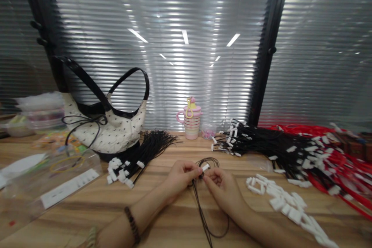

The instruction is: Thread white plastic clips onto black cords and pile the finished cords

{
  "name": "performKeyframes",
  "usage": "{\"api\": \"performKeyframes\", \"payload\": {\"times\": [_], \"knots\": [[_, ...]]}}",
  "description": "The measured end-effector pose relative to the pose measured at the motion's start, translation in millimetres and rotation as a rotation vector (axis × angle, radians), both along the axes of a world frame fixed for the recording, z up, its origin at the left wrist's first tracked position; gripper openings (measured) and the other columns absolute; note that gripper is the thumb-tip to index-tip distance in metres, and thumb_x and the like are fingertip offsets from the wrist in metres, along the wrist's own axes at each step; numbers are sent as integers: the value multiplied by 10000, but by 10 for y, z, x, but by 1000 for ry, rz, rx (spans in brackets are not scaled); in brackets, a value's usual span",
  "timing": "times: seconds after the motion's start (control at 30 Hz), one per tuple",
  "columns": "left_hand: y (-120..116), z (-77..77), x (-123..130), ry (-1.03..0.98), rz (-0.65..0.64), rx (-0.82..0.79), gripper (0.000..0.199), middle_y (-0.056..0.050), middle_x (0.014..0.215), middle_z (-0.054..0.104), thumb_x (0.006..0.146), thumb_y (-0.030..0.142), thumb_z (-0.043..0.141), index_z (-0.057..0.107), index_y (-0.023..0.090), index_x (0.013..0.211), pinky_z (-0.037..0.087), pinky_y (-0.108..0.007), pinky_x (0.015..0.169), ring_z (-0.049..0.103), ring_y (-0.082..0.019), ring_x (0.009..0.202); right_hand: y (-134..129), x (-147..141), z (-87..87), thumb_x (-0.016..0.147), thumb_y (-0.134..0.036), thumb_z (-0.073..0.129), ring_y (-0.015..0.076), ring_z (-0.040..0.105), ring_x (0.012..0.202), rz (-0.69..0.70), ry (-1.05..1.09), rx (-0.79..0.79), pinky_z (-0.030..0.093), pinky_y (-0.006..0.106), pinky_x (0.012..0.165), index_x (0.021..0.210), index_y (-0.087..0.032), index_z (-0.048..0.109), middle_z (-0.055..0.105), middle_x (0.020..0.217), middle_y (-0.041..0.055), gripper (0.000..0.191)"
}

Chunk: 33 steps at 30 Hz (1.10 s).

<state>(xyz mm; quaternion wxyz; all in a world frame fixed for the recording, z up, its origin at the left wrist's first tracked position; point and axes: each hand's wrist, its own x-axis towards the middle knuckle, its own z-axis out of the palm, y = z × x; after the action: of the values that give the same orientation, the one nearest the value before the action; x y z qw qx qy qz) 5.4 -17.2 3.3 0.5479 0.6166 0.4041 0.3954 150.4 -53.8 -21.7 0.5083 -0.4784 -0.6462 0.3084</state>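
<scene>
Close together over the table, my left hand (183,178) and my right hand (223,190) pinch a thin black cord (200,203) between thumbs and fingers. A small white piece (205,167) sits at the fingertips, on or against the cord; how it joins is too small to tell. Behind the fingers the cord forms several loops (213,160). Long strands hang from the grip toward the front edge, one curving below my right hand. To the left lies a bundle of black cords (154,145) with white ends (119,170).
White plastic pieces (286,203) lie strung out at the right. Behind them are more black cords (261,143) and red cords (357,166). A striped mug (192,124) and a small clear tub (208,131) stand at the back. A spotted bag (116,133) and a clear plastic bag (26,197) are left.
</scene>
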Motion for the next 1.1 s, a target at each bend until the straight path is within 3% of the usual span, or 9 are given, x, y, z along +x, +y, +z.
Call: {"api": "performKeyframes", "payload": {"times": [0.23, 0.5, 0.7, 0.87, 1.0, 1.07, 1.1], "knots": [[-7, -11, 16, 41, -20, 84, 359, -10, 573, 533, 615, 454, 648, 634, 95, 628, 263, -202, 530, 407, -80, 563, -5, -4, 4, 769, -262, 494, 134, 553, 615, -23, -10, -5, 414, 208, 552, 721, -116, 591, 610, 682, 45, 182], [-4, 2, 25, 8, -39, 73, 369, -11, 580, 539, 586, 457, 675, 632, 92, 612, 282, -198, 551, 417, -79, 573, -5, -1, 5, 758, -265, 498, 139, 556, 609, -41, -1, -1, 414, 212, 545, 715, -115, 593, 611, 676, 51, 183], [-11, -21, 59, -18, 67, -33, 381, 15, 535, 509, 521, 465, 711, 619, 106, 614, 233, -196, 503, 367, -54, 500, 12, -24, 68, 699, -230, 516, 142, 550, 563, -87, -9, -48, 400, 213, 503, 667, -110, 604, 612, 635, 57, 152], [8, -32, 49, -19, 65, -69, 429, 11, 529, 506, 496, 496, 711, 617, 102, 639, 207, -203, 494, 368, -61, 499, 59, -7, 56, 666, -211, 504, 137, 520, 543, -108, -17, -71, 384, 218, 500, 654, -115, 593, 591, 601, 47, 132], [36, -38, 25, -17, 88, -63, 449, 14, 542, 496, 516, 533, 682, 607, 109, 641, 193, -200, 480, 351, -56, 499, -16, -28, 263, 646, -191, 518, 159, 536, 699, -187, -37, 113, 416, 243, 622, 736, -138, 553, 587, 741, 49, 110], [48, -39, 19, -15, 100, -69, 452, 17, 545, 487, 508, 544, 680, 594, 117, 629, 182, -203, 469, 334, -52, 485, -185, -72, 454, 661, -238, 546, 177, 524, 799, -260, -25, 232, 413, 274, 712, 791, -162, 532, 573, 815, 52, 151], [52, -39, 18, -13, 98, -68, 454, 15, 545, 487, 501, 549, 681, 589, 120, 619, 187, -206, 469, 335, -54, 485, -306, -93, 542, 691, -274, 537, 176, 526, 793, -230, 5, 234, 416, 279, 709, 802, -179, 527, 571, 806, 48, 147]]}}
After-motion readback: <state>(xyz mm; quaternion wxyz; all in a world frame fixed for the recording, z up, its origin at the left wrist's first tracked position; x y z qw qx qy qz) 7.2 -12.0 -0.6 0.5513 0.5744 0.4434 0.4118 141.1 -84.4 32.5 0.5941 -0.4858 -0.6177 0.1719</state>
